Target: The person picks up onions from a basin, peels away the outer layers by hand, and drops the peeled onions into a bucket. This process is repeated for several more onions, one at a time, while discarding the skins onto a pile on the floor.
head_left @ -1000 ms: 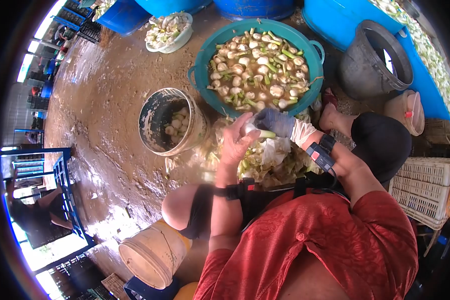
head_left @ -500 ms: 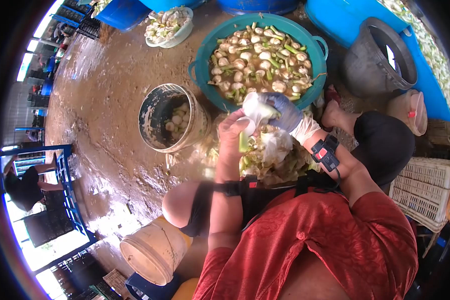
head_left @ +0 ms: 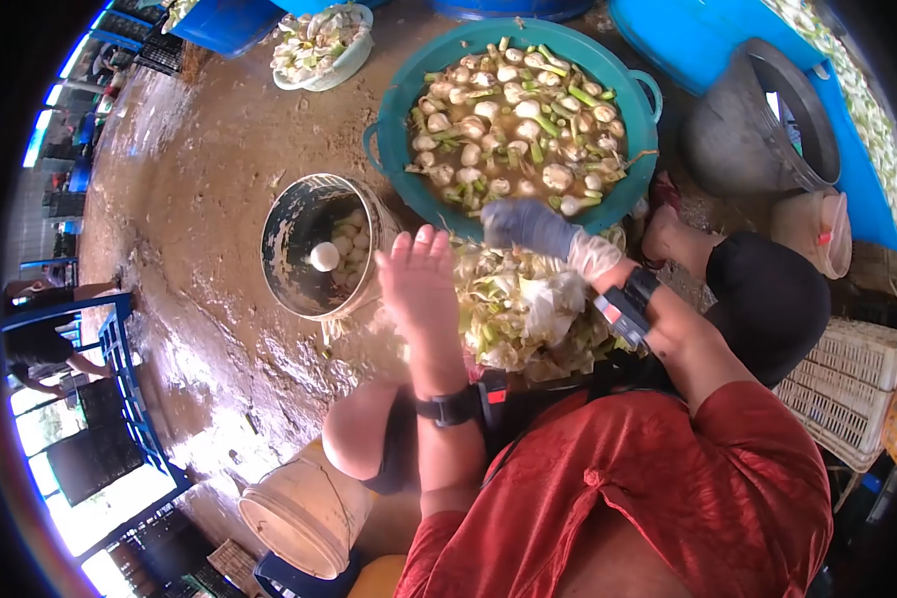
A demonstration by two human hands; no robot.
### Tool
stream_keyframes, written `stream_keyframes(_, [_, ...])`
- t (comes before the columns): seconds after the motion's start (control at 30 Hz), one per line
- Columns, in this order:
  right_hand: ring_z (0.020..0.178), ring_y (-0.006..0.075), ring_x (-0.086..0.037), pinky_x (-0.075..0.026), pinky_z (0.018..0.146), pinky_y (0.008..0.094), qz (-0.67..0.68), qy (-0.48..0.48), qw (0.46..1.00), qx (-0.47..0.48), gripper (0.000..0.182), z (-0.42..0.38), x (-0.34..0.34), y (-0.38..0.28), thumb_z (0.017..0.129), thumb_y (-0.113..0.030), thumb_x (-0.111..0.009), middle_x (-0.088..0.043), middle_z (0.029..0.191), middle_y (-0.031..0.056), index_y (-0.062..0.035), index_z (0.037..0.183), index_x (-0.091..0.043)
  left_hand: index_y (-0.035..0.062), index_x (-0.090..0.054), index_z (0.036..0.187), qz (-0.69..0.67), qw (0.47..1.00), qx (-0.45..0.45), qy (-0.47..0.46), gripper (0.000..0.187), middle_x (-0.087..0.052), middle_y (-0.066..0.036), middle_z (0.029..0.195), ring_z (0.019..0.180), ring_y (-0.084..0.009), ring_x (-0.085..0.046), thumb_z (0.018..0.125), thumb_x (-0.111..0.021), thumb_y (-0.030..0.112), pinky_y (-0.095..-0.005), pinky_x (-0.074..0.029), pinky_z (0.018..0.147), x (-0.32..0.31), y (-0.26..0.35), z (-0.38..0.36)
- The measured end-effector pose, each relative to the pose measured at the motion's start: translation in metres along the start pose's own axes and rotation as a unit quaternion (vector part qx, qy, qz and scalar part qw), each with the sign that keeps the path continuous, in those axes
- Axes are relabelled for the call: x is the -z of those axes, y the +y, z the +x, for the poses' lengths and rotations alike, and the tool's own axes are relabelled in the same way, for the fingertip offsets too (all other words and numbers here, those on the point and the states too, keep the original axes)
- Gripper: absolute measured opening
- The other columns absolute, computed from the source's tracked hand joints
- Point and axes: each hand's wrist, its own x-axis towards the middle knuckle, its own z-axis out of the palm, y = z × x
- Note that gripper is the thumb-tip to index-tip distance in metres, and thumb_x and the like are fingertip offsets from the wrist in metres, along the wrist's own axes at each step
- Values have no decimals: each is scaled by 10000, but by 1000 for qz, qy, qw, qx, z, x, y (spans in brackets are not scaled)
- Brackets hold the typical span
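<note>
My left hand [head_left: 419, 282] is bare, its fingers stretched out, just right of a worn bucket [head_left: 274, 269]. A peeled white garlic bulb [head_left: 324, 256] shows at the bucket's opening, apart from the hand; more pale bulbs lie inside. My right hand [head_left: 530, 227], in a blue-grey glove, is closed at the near rim of a green tub [head_left: 397, 169]. What its fingers hold, if anything, is hidden. Garlic bulbs with cut green stems [head_left: 558, 177] fill the tub in brown water. Below the hands lies a heap of peeled skins and leaves [head_left: 528, 309].
A pale basin [head_left: 354, 65] of peelings stands at the back left. On the right are a dark grey tub [head_left: 718, 130], a pinkish bucket [head_left: 807, 224] and white crates [head_left: 837, 384]. A cream bucket [head_left: 299, 513] lies tilted near my knee. Another person [head_left: 45, 334] is at far left.
My left hand has let go of the white bulb and moved left, its fingers opening. The bulb is now at the bucket. My right hand has drawn away from the left and closed.
</note>
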Motion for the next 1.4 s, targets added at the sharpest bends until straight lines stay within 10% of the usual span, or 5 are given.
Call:
stream_keyframes(0.27, [968,341,-581,-448,859,404,-190,-29,868,-457,504,75,-12,90,829,-500,-544,-618,1007,208,-49,1039,-621,-4,-547,1037,137,990,-22,-6,271,-627,-141,944,833,-229,-622,914,-529,236,-315,-529,717,-21,-6,0])
stream_keyframes(0.57, [867,151,-601,-492,781,287,178,78,965,-174,401,51,6,51,720,-77,-722,-638,978,60,-16,1093,-590,-32,-515,1127,195,979,-17,49,299,-609,-136,956,722,-181,-611,894,-574,147,-255,-498,588,-17,-17,6])
stream_keyframes(0.77, [1020,222,-598,-464,881,309,70,136,988,28,481,26,20,-65,707,-65,-715,-609,1100,97,-71,1157,-545,-54,-456,1231,256,965,63,11,421,-610,-123,969,685,-160,-607,927,-522,231,-246,-487,560,-17,-25,10])
stream_keyframes(1.07, [894,180,-642,-508,786,291,162,194,968,-9,309,3,31,-102,774,-132,-706,-662,985,120,-23,1053,-628,-28,-494,1208,289,946,-95,-109,330,-609,-73,995,805,-122,-578,885,-539,20,-255,-491,684,-17,-27,-6])
stream_keyframes(1.4, [673,346,-606,-477,598,399,-203,137,965,-91,81,0,36,-129,733,-81,-583,-616,713,161,-48,786,-635,14,-566,1107,507,813,-262,-112,321,-619,-69,945,821,-116,-585,792,-619,-8,-241,-474,735,-10,-37,-11])
